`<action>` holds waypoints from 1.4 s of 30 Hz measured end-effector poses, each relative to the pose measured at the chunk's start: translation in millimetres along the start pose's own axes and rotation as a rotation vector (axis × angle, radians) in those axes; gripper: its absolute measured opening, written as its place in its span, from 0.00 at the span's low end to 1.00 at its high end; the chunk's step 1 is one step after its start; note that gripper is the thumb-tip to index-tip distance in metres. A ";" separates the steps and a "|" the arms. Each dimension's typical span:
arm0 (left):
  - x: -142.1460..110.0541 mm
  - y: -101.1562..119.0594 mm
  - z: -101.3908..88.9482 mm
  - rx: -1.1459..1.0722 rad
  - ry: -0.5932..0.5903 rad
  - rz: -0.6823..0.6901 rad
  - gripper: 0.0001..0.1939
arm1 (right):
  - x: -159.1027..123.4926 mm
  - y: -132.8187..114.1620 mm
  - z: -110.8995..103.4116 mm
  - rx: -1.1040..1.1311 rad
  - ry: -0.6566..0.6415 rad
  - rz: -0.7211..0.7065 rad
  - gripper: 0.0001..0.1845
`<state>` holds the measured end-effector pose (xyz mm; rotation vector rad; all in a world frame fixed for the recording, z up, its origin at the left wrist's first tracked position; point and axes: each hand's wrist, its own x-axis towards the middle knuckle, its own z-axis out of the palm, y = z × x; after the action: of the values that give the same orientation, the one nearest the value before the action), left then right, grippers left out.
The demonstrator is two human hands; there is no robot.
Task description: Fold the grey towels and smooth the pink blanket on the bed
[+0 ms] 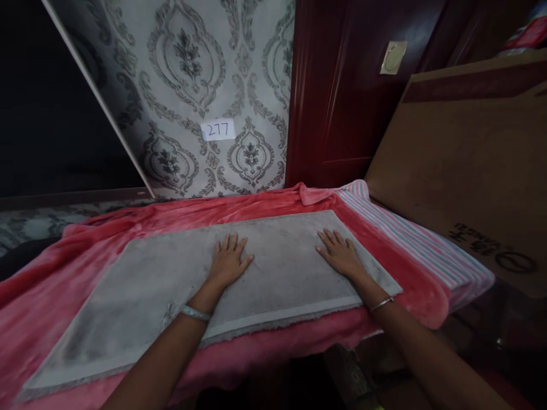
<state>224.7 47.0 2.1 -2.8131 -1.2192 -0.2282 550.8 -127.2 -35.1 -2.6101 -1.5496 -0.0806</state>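
Note:
A grey plush mat (282, 267) with a pale border lies flat across a red-pink blanket (410, 279). My left hand (228, 261) rests on the mat near its middle, palm down, fingers spread. Toward the mat's right end, my right hand (339, 253) also lies palm down with its fingers apart. Neither hand holds anything. A light blue band circles my left wrist, and a thin silver bracelet is on my right. Some dark marks show on the mat beside my left wrist.
Behind the blanket stands a patterned wall with a paper label (218, 130) reading 277. A dark screen (64, 114) is at the left. On the right are a dark red door (337, 85), a large cardboard box (474, 154) and a striped cloth (410, 239).

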 end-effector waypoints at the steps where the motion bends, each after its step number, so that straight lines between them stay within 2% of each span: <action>1: -0.2 -0.5 0.8 0.003 0.001 0.003 0.34 | 2.0 -0.8 -2.3 0.003 -0.018 0.011 0.34; 5: 1.9 0.5 1.2 0.018 0.004 0.006 0.34 | 20.8 -13.8 -17.2 0.031 -0.032 0.012 0.33; 9: 4.0 -0.6 2.9 0.027 0.023 0.004 0.34 | 54.4 -28.3 -25.4 0.075 -0.042 -0.117 0.32; 12: 5.1 -3.4 5.9 0.042 0.038 0.018 0.34 | 77.8 -18.5 -24.6 0.083 -0.075 -0.145 0.33; 15: 6.4 -6.5 9.7 0.058 0.055 0.031 0.34 | 91.3 6.3 -22.2 0.078 -0.068 -0.038 0.33; 20: 8.2 -9.0 14.9 0.026 0.051 0.037 0.35 | 96.1 32.3 -15.2 0.108 -0.030 0.100 0.33; 29: 3.6 -0.9 6.3 -0.029 -0.035 0.009 0.36 | 96.6 39.8 1.6 0.130 0.039 0.094 0.32; 33: 1.7 0.9 2.7 -0.038 -0.054 -0.017 0.36 | 92.5 40.0 0.4 0.117 0.065 0.086 0.32; 38: 0.7 2.1 1.1 -0.042 -0.030 -0.010 0.35 | 89.7 22.4 -18.1 0.023 -0.022 0.164 0.32; 40: 0.9 2.4 0.7 -0.036 -0.030 -0.015 0.35 | 89.3 0.2 -27.1 -0.003 -0.006 0.148 0.32; 42: 1.3 2.5 0.5 -0.034 -0.030 -0.012 0.35 | 87.0 -31.7 -32.6 0.002 0.033 0.028 0.33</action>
<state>227.5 46.3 1.8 -2.8485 -1.2505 -0.2098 564.9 -40.0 7.9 -2.6143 -1.5006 -0.1192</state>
